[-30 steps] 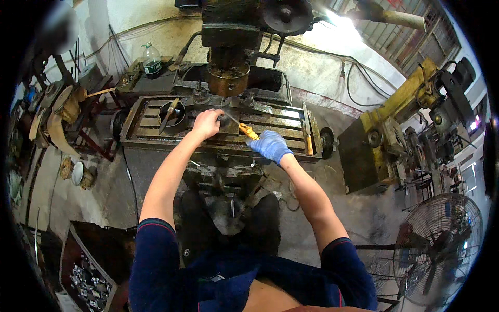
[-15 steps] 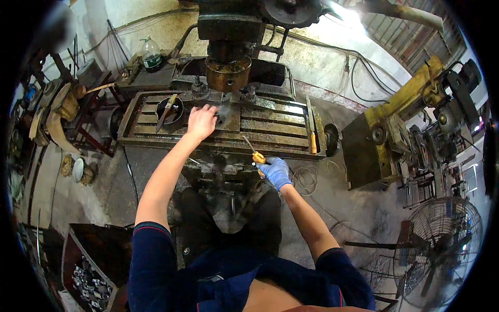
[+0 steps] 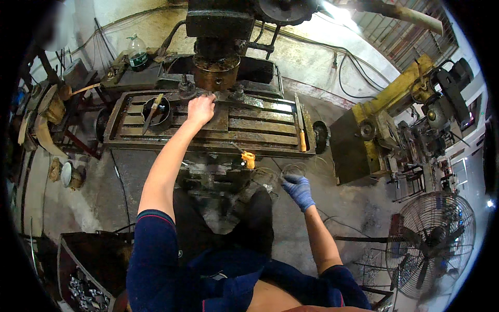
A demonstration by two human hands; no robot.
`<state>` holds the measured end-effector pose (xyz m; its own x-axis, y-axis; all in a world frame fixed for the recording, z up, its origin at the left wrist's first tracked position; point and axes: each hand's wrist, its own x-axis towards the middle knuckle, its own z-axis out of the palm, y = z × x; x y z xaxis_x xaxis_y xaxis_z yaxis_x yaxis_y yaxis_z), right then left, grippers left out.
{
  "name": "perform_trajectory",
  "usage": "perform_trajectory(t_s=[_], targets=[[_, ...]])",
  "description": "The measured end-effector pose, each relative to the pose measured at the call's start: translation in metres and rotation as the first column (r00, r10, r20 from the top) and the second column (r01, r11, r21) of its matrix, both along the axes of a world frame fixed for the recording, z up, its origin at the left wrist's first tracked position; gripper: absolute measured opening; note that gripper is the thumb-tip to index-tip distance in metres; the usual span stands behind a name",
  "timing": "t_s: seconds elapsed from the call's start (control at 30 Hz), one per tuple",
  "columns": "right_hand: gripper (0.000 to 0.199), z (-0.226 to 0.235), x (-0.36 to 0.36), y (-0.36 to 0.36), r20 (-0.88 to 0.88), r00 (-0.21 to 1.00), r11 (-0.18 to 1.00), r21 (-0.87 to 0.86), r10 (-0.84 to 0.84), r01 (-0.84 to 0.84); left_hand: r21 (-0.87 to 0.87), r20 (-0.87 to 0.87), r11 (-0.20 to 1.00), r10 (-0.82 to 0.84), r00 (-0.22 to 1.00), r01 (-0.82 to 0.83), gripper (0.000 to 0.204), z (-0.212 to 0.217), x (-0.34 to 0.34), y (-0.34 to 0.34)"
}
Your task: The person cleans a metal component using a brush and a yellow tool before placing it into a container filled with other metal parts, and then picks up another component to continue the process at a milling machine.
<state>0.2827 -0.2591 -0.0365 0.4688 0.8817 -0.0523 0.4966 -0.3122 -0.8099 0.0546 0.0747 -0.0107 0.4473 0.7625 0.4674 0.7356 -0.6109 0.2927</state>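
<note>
My bare left hand [image 3: 201, 110] reaches over the slotted machine table [image 3: 260, 126], just below the round brown cutter head [image 3: 217, 73]. Its fingers are curled together near a clamp; whatever they hold, if anything, is hidden. My right hand [image 3: 298, 191], in a blue-grey glove, is off the table's front edge with its fingers bent inward. I cannot make out anything in them. Apart from that hand, a yellow-handled air blow gun [image 3: 249, 159] with a thin metal nozzle is at the table's front edge.
A black bowl [image 3: 162, 117] with a brush [image 3: 153, 112] stands on the table's left. A long yellow-handled file [image 3: 302, 136] lies along its right end. A caged fan [image 3: 429, 244] stands at lower right, a box of metal parts [image 3: 66, 265] at lower left. A coiled hose [image 3: 297, 167] lies on the floor.
My right hand has let go of the air blow gun and moved right and down, away from it. My left hand has moved up toward the cutter head, its fingers more curled.
</note>
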Motion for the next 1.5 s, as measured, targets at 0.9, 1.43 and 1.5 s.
perform_trajectory(t_s=[0.9,1.43,1.5], targets=[[0.036,0.273,0.010,0.059,0.254,0.962,0.108,0.958,0.101,-0.264,-0.259,0.000,0.953,0.163,0.987,-0.157,0.031,0.011,-0.007,0.013],[0.031,0.299,0.006,0.063,0.271,0.963,0.225,0.937,0.014,-0.267,-0.329,0.031,0.939,0.114,0.993,-0.097,0.030,0.019,-0.008,0.016],[0.028,0.294,0.012,0.060,0.237,0.971,0.236,0.944,0.003,-0.231,-0.353,0.018,0.929,0.126,0.992,-0.111,0.031,0.022,-0.008,0.014]])
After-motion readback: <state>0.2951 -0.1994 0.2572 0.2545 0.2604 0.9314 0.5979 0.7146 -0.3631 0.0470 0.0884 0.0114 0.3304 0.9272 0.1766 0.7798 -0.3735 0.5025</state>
